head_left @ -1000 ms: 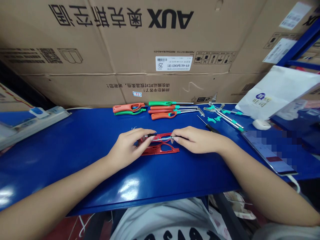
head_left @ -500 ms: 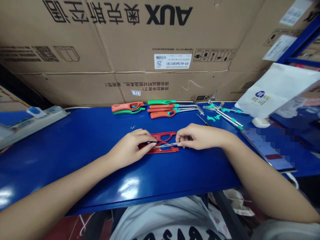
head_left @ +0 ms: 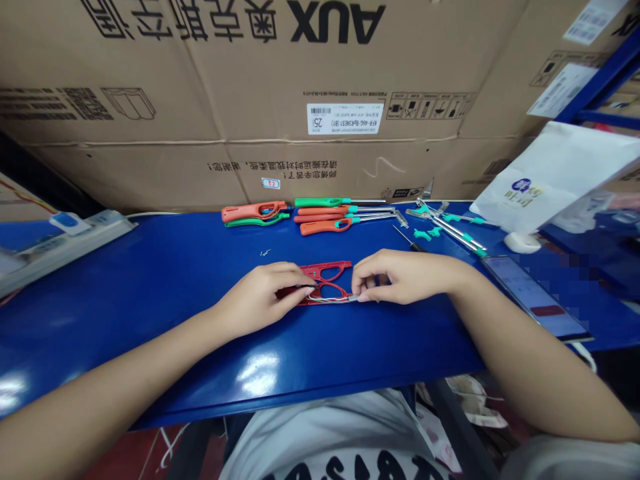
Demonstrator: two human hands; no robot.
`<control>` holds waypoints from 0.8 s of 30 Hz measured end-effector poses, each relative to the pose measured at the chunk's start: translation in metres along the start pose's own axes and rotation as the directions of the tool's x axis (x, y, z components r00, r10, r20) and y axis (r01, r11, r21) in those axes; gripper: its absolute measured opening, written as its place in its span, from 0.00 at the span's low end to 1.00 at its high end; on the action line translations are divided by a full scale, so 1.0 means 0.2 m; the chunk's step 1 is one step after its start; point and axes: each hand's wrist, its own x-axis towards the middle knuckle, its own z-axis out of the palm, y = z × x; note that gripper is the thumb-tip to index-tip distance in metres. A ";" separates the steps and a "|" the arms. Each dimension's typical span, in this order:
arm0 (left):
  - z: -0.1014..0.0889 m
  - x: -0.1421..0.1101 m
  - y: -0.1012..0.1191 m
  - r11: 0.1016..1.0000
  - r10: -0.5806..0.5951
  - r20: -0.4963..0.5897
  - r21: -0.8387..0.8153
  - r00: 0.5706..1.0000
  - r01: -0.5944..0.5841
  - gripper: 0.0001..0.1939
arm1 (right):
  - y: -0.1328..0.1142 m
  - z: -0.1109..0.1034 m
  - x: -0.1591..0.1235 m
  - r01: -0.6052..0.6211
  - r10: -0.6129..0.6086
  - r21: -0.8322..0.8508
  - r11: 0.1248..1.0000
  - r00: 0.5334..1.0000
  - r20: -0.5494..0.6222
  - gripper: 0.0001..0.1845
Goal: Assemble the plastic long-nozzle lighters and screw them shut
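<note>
Two red lighter shell halves (head_left: 341, 268) lie side by side on the blue table in front of me. My left hand (head_left: 257, 295) is closed over their left part, pinching a small dark part whose shape is mostly hidden by the fingers. From there thin wires (head_left: 327, 300), white and greenish, run right across the lower half. Their other end meets a small grey metal tip (head_left: 353, 298), which my right hand (head_left: 393, 279) pinches between thumb and fingers at the shell's right end. The left ends of both halves are hidden under my left hand.
Several orange and green lighters (head_left: 325, 228) lie along the back. Metal tubes and teal parts (head_left: 457, 233) are behind my right hand, beside a screwdriver (head_left: 416, 247). A phone (head_left: 537, 300) lies at right; small pins (head_left: 265, 253) lie behind my left hand. A cardboard box (head_left: 260, 153) stands behind.
My right hand has lowered the metal tip slightly toward me, so the wires now lie along the lower shell half's near edge. My left hand keeps its pinch almost in place.
</note>
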 end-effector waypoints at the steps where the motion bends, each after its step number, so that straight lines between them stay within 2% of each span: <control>1: 0.00 0.00 0.00 1.000 -0.002 -0.006 -0.017 1.000 0.001 0.10 | -0.01 0.00 -0.01 0.004 -0.004 0.027 1.000 1.000 0.018 0.11; 5: -0.01 0.00 0.01 0.999 0.032 0.010 -0.026 0.999 -0.032 0.09 | -0.02 -0.01 -0.01 0.006 -0.007 0.040 0.999 0.999 0.041 0.12; 13: 0.02 -0.01 -0.03 0.998 0.053 0.055 0.027 0.997 -0.054 0.11 | 0.05 0.03 0.03 -0.062 0.060 -0.089 0.994 0.998 -0.024 0.09; 18: 0.02 -0.01 -0.03 0.993 0.086 0.065 0.078 0.994 -0.091 0.11 | 0.05 0.03 0.02 -0.071 0.065 -0.125 0.990 0.997 -0.052 0.07; 24: 0.04 0.00 -0.04 0.991 0.108 0.068 0.078 0.992 -0.113 0.11 | 0.06 0.02 0.03 -0.114 0.088 -0.248 0.962 0.990 -0.114 0.05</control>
